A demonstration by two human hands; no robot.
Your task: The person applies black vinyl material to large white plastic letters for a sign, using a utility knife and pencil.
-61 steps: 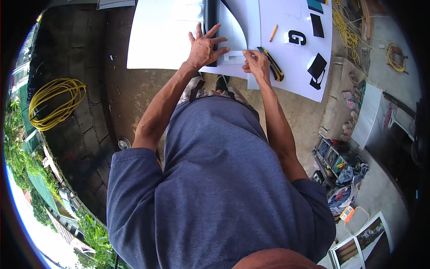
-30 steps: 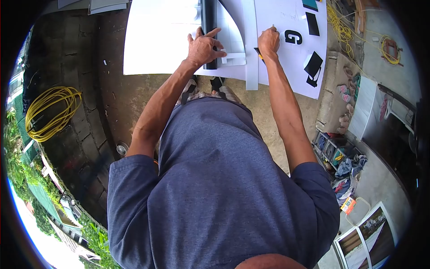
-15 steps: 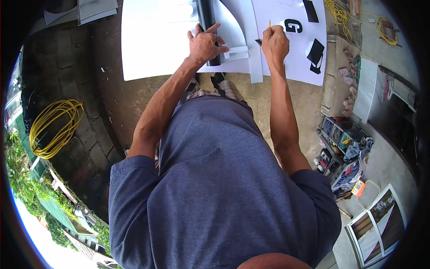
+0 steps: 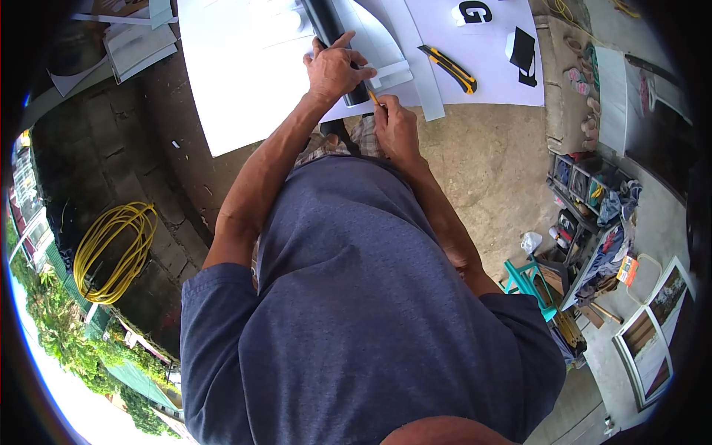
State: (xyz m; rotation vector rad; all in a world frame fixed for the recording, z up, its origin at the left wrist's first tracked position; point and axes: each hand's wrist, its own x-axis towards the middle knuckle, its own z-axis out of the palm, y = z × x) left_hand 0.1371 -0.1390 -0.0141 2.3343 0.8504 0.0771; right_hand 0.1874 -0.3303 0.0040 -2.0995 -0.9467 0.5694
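My left hand (image 4: 332, 74) lies with fingers spread across a long black strip or roll (image 4: 323, 21), pressing on it from above. Between the fingers of my right hand (image 4: 397, 130) is a yellow pencil (image 4: 374, 98), its end close to the roll's near right edge. Both rest over a large white sheet (image 4: 222, 81). Right of my hands lies a yellow-and-black utility knife (image 4: 451, 70). A pale flat strip (image 4: 425, 81) and a curved white piece (image 4: 382, 44) are beside the roll.
A black letter G (image 4: 475, 12) and black cut pieces (image 4: 523, 52) lie on the sheet's right side. Coiled yellow hose (image 4: 115, 252) is on the ground at left. A green stool (image 4: 530, 285) and a cluttered rack (image 4: 582, 193) stand at right.
My right hand has moved left and nearer to me with the pencil, uncovering the utility knife on the sheet. My left hand stays on the roll. The whole view has shifted slightly.
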